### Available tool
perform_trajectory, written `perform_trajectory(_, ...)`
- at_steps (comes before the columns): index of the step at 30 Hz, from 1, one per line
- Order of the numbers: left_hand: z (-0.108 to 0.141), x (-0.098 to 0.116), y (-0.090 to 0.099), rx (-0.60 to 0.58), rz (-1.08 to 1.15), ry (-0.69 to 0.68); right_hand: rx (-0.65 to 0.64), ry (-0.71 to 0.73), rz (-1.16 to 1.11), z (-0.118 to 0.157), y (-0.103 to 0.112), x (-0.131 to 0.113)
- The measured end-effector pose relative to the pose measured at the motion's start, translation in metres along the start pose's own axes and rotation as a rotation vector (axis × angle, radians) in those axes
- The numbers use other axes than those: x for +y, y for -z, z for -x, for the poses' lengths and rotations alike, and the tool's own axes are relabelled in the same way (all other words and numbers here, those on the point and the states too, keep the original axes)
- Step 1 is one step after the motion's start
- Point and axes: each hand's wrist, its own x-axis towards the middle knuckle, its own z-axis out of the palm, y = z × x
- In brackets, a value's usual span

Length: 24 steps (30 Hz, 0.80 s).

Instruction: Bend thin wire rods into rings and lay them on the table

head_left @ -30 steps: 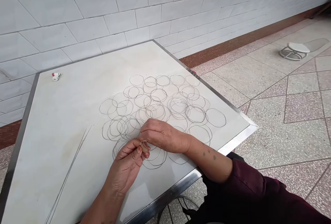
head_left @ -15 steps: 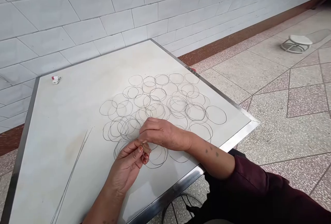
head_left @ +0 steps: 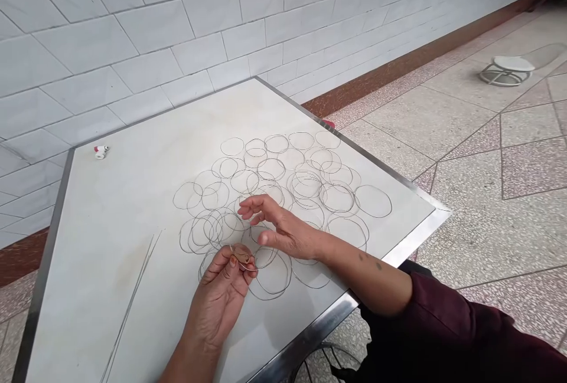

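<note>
Between the thumb and fingers of my left hand (head_left: 224,288) is a small flat brown disc (head_left: 241,252), with a thin wire showing along its edge. Whether that wire is wound onto the disc I cannot tell. My right hand (head_left: 283,226) is apart from it, just to the right and above, with fingers spread and nothing held. Under and beyond both hands, many thin wire rings (head_left: 373,200) lie flat and overlapping on the white table (head_left: 146,188). Several straight wires (head_left: 133,300) lie together left of my left hand.
Small white and red items, perhaps spools (head_left: 101,151), sit at the table's far left corner. A metal strip (head_left: 416,232) edges the table. A white tiled wall (head_left: 155,35) rises behind it. On the floor to the right stands a low white stool (head_left: 509,70).
My right hand has let go at the left fingertips, opened and drawn slightly away. The brown disc now shows more fully in my left hand. The view has shifted slightly.
</note>
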Motion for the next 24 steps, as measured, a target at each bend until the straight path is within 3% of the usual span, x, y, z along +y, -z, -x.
perform_trajectory(6,-0.001,0.001,0.000,0.115,0.104,-0.039,-0.061,0.015,0.030,0.001,-0.010,0.008)
perform_trajectory(11,-0.001,0.001,-0.002,0.103,0.079,-0.027,-0.023,0.125,0.199,0.002,-0.015,0.007)
perform_trajectory(17,0.001,-0.002,-0.002,0.100,0.079,-0.032,0.091,0.140,0.214,0.002,-0.018,0.012)
perform_trajectory(24,0.001,-0.004,0.000,0.125,0.102,0.001,0.072,0.134,0.234,0.004,-0.016,0.007)
